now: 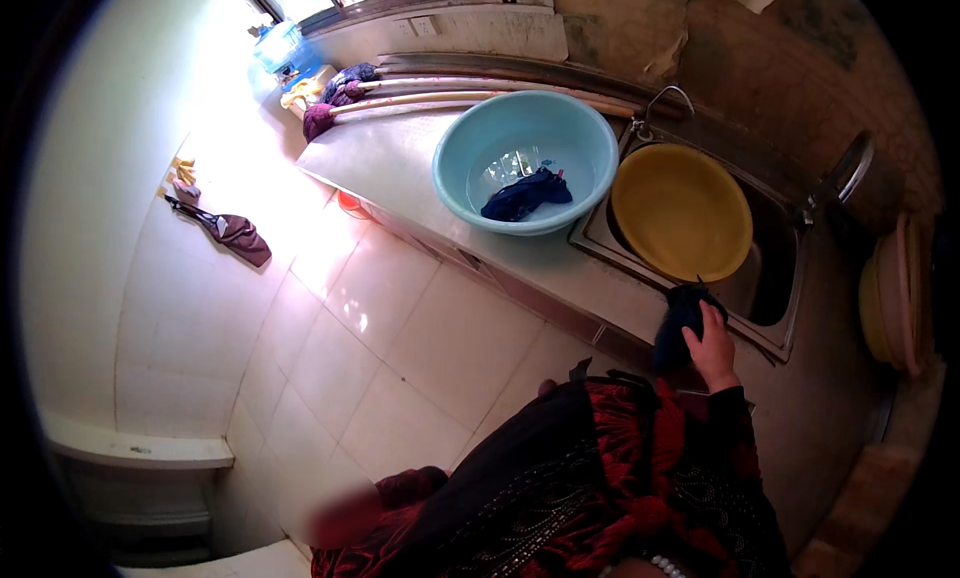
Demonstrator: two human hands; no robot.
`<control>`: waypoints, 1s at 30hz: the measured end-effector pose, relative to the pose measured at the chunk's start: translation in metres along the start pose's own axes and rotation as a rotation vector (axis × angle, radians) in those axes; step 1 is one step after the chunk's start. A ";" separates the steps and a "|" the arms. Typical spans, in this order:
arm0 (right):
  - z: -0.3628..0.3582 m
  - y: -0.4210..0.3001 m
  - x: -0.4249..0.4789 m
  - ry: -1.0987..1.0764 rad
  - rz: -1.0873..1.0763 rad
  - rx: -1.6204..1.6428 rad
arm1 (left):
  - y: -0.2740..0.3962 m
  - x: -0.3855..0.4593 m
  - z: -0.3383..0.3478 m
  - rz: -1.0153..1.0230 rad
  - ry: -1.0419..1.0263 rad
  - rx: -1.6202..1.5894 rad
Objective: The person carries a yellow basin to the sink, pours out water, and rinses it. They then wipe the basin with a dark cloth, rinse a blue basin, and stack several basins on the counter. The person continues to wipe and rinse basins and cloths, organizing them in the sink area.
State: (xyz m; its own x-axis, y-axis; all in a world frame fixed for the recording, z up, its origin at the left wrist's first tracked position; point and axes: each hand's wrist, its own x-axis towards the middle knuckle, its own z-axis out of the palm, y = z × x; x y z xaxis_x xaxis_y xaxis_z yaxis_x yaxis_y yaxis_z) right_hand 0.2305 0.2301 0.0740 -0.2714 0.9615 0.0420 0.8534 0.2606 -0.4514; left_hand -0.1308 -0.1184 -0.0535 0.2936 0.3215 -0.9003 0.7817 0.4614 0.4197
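Note:
My right hand (712, 347) holds a dark blue cloth (673, 330) at the front edge of the sink, its thumb and fingers pressed on the fabric. Part of this cloth hangs over the counter's front edge. Just beyond it, a yellow basin (681, 210) rests over the steel sink (780, 327). Farther left on the counter stands a light blue plastic basin (457, 180) with water in it. Another dark blue cloth (529, 195) lies bunched in that water. My left hand is out of view.
Two taps rise behind the sink, one a curved metal faucet (855, 169). Mops (319, 120) with long handles lie along the wall. A blue water jug (281, 49) stands by the window. Stacked basins (892, 300) lean at the right. A red bucket (352, 204) sits on the tiled floor.

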 end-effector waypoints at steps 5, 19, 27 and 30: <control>0.005 -0.039 -0.004 -0.059 0.095 -0.204 | -0.032 -0.014 0.002 -0.001 0.034 -0.045; 0.013 0.053 0.036 0.106 0.159 -0.174 | -0.025 0.008 -0.082 -0.020 0.047 0.190; 0.013 0.064 0.054 0.104 0.169 -0.109 | 0.047 0.020 -0.175 0.167 0.214 0.505; 0.002 0.078 0.060 0.053 0.176 -0.078 | 0.108 0.020 -0.200 0.203 0.406 0.513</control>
State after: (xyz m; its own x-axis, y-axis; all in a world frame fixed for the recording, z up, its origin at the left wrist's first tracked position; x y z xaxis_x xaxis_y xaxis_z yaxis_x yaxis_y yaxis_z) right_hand 0.2802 0.3083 0.0395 -0.0934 0.9955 0.0161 0.9181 0.0924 -0.3854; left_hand -0.1509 0.1034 -0.0034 0.3106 0.6910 -0.6527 0.9242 -0.0590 0.3773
